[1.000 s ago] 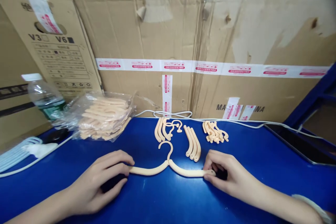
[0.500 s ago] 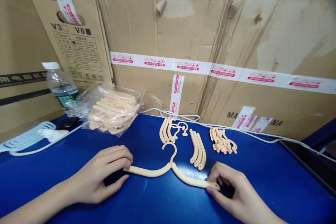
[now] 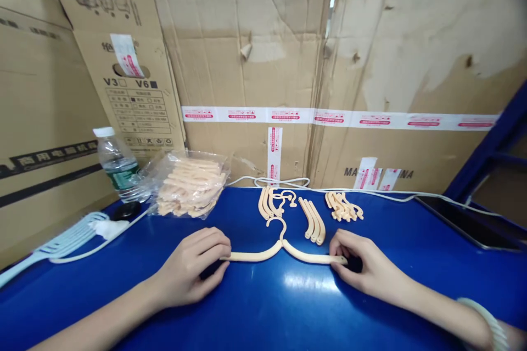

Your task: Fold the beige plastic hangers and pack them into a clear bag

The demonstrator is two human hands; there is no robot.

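Note:
A cream plastic clothes hanger (image 3: 257,256) lies on the blue table, its hook pointing away from me and its two curved arms spread sideways from the middle joint. My left hand (image 3: 193,263) grips the tip of its left arm between thumb and fingers. At the opposite tip, my right hand (image 3: 362,263) pinches the arm near a small hole. Just beyond the hanger lie several loose hanger arms (image 3: 315,222) side by side. Farther back are more curved arms with hooks (image 3: 269,203), and to their right a heap of small hooks (image 3: 343,207).
A clear bag of cream hanger parts (image 3: 191,186) sits at the back left, beside a water bottle (image 3: 119,167). A light-blue slotted paddle (image 3: 66,238) lies far left. White cable (image 3: 370,192) runs before the cardboard (image 3: 247,77). A dark flat device (image 3: 465,222) is at right.
My left hand has closed on the left tip of the hanger. The hanger's arms now lie more level, the right end having swung away from me. The camera view has shifted.

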